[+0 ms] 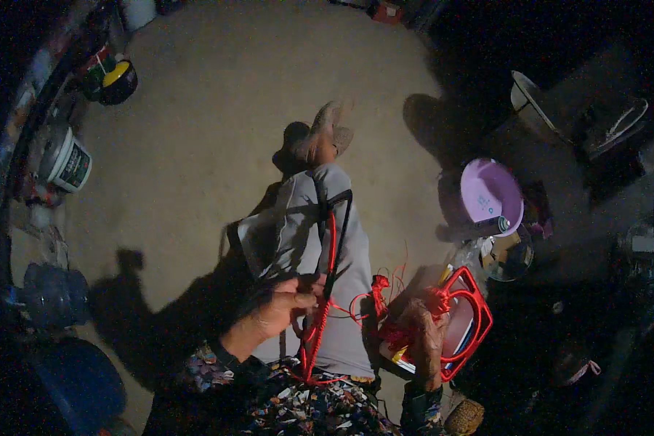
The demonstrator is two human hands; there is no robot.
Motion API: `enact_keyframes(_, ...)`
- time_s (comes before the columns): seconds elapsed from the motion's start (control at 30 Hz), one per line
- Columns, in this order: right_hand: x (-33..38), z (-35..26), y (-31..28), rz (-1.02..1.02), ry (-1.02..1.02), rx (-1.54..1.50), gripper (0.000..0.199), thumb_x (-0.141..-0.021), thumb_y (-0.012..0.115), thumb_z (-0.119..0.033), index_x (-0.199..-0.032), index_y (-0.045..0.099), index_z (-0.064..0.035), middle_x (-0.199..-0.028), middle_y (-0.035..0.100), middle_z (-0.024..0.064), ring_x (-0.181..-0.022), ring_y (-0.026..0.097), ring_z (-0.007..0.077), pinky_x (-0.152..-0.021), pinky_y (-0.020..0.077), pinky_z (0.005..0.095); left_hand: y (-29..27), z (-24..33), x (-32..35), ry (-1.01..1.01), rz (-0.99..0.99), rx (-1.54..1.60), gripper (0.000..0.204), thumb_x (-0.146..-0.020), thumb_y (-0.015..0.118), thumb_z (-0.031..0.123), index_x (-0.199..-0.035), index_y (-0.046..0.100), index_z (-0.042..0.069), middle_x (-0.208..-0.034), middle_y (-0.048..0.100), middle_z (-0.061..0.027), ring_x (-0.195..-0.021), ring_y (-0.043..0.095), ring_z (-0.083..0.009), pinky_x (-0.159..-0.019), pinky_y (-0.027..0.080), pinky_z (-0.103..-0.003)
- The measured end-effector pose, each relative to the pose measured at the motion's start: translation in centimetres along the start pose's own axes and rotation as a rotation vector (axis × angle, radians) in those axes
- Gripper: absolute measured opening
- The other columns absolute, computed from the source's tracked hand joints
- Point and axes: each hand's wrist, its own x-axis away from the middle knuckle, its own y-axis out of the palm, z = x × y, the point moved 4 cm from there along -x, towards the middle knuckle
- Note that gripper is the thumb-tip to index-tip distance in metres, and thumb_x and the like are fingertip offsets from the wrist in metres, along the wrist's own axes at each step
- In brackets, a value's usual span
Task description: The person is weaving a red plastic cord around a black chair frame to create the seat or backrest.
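A thin black frame, partly wrapped in red cord, lies lengthwise over my lap on grey trousers. My left hand is closed at the frame's side, thumb and fingers pinching the cord-wrapped part. From there a strand runs right to a knotted red bundle. Beside my right thigh, my right hand has its fingers curled at a clump of red cord; the fingertips are partly hidden. Under and beyond that hand sits a red open-sided basket or frame, with pale and yellow items in it.
To the right stand a purple basin, a clear round container and a pale-rimmed bowl. A white bucket, a large clear bottle and a blue tub line the left. Feet rest on the tan floor.
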Motion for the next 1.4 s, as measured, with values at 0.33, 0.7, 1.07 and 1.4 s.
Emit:
enact_keyframes(0.33,2.5,-6.5,6.0,-0.435,-0.325,0.191,0.077,-0.068,0.068,-0.004,-0.136,0.033,-0.0059,-0.092,0.06,0.0018,-0.079,0.058,0.016,-0.072,0.0477,0.0259,5.9,8.5,3.9,0.344,-0.023,-0.478,0.037,-0.076,0.067,0.018,-0.106,0.058,-0.001,-0.101,0.058,-0.0098,-0.086,0.057,-0.0171,-0.078,0.045,-0.03)
enact_keyframes(0.7,5.8,-11.3,11.3,-0.693,-0.523,0.166,0.092,-0.067,0.076,-0.014,-0.141,0.022,-0.0035,-0.122,0.05,0.0127,-0.108,0.051,0.0174,-0.092,0.0406,0.0302,11.7,8.8,6.4,0.453,0.012,-0.549,0.053,-0.065,0.078,0.019,-0.108,0.055,-0.001,-0.113,0.056,-0.0137,-0.099,0.055,-0.0164,-0.089,0.042,-0.03)
enact_keyframes(1.07,3.4,-5.2,9.1,-1.071,0.295,-0.485,0.061,-0.079,0.063,-0.013,-0.134,0.036,-0.0048,-0.052,0.035,-0.0086,-0.043,0.034,0.0037,-0.043,0.0296,0.0229,10.6,12.3,7.4,0.653,-0.685,0.174,0.042,-0.079,0.065,0.035,-0.101,0.054,0.001,-0.085,0.063,-0.0208,-0.075,0.062,-0.0331,-0.078,0.049,-0.041)
enact_keyframes(1.4,-2.8,-3.4,7.9,-0.911,0.29,-1.185,0.007,-0.088,0.047,-0.011,-0.087,0.052,-0.0055,-0.061,0.043,0.0008,-0.056,0.045,0.0117,-0.045,0.0365,0.0243,6.1,9.0,5.4,-0.053,-0.501,-1.745,0.033,-0.078,0.067,0.028,-0.103,0.061,0.007,-0.098,0.063,-0.0138,-0.091,0.06,-0.0316,-0.078,0.048,-0.04)
